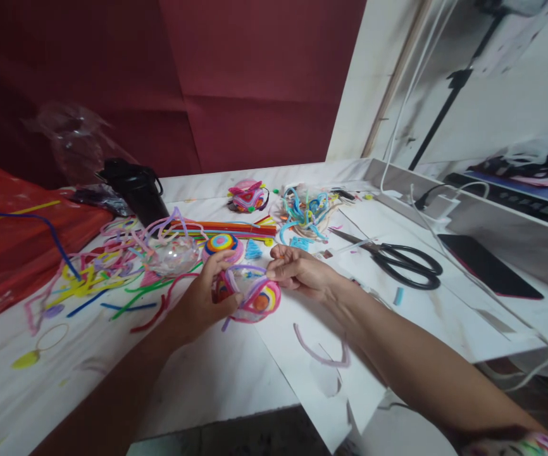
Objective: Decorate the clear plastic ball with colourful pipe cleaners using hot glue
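Observation:
Near the table's front, my left hand [214, 288] grips a clear ball decorated with pipe cleaners [261, 303] in pink, purple, yellow and orange. The fingers of my right hand [297, 272] are pinched at the ball's upper right edge, on a purple pipe cleaner [243, 269] that runs along its top. A short purple end sticks out below the ball. Just behind my left hand stands a round piece with coiled rainbow rings [221, 244]. A loose, curved mauve pipe cleaner [321, 360] lies on white paper below my right wrist.
Black-handled scissors [392, 256] lie right of my right hand, near a dark phone [490, 265] and a white cable. Loose pipe cleaners [126, 304], a clear ball [174, 255] and a black bottle [134, 190] are left. A finished-looking pink ball [248, 196] and blue pipe-cleaner tangle [305, 212] stand behind.

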Demonstrator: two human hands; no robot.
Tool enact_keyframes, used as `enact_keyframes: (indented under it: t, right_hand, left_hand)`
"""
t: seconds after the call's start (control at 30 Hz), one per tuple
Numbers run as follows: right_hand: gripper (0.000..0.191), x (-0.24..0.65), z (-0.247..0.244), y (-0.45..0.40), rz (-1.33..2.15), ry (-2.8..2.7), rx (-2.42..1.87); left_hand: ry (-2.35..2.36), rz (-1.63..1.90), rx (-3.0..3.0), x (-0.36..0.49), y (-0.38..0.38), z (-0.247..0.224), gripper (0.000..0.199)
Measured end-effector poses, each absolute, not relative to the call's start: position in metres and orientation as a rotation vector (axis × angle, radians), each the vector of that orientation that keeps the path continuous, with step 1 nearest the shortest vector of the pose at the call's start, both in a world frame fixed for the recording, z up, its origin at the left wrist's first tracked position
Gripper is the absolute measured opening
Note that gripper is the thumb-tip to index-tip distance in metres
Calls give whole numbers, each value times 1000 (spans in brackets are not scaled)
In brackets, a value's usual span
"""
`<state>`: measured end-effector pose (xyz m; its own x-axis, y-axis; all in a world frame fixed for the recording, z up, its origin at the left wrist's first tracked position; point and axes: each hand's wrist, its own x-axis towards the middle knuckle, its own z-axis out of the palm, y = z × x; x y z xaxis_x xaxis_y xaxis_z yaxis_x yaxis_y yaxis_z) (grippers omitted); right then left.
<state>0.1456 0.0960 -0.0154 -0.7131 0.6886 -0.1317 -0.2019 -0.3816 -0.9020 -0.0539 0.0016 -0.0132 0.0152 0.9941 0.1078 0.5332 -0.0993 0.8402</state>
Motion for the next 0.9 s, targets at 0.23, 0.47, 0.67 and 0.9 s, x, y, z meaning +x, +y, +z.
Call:
enact_keyframes:
  t: [0.23,0.47,0.67,0.9]
  right_hand:
    - [50,147,-17,98,2154,-1299,-652]
    - [47,152,-19,101,2217,-1322,-607]
    - [41,154,-22,104,2238,-1361,-592]
    - [42,159,-22,108,2268,-1426,-555]
  left_hand:
    - [1546,986,1631,-50,2,-12,73]
    - [1494,982,1642,-54,3,-14,71]
    - [1454,998,1632,-58,4,-20,72]
    - [1460,978,1638,-59,4,-17,71]
